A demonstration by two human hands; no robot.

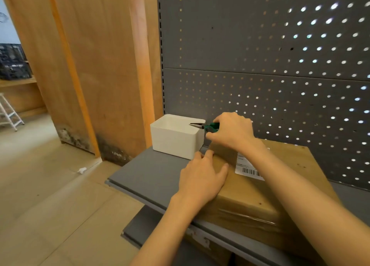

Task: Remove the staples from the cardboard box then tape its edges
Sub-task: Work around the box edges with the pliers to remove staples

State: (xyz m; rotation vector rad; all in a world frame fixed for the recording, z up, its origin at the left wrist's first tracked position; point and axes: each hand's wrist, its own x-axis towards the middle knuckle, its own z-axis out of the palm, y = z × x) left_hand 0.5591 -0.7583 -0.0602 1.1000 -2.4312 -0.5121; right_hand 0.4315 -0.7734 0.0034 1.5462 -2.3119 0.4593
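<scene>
**boxfixer:** Progress check on the staple job. The cardboard box (260,189) sits on the grey metal shelf (152,173), at about 4 o'clock from the white plastic bin (174,139). My right hand (232,131) has its fingers curled round the green handles of the needle-nose pliers (204,126), with the tips poking out over the bin's open top. My guess is I'm dropping a pulled staple in there, but I can't see 1 in the tips, too small to tell.

**tapefan:** What's the other hand doing?

**boxfixer:** The left hand (202,177) lies flat on the box's near-left corner, fingers straight and spread, just pinning it down.

**tapefan:** So how much is left?

**boxfixer:** Honestly can't count staples from here. The near edge at 6 o'clock looks glossy and wrinkly, like clear tape or film already over it, so maybe that's old tape. No tape roll in sight, so I'd say the taping half isn't started.

**tapefan:** Materials?

**boxfixer:** Matte brown board, flat rectangular slab, white barcode label (248,167) on top. The bin is smooth with rounded corners. Perforated grey steel pegboard (260,45) stands behind at 12 o'clock, plywood panel (96,65) at 10.
</scene>
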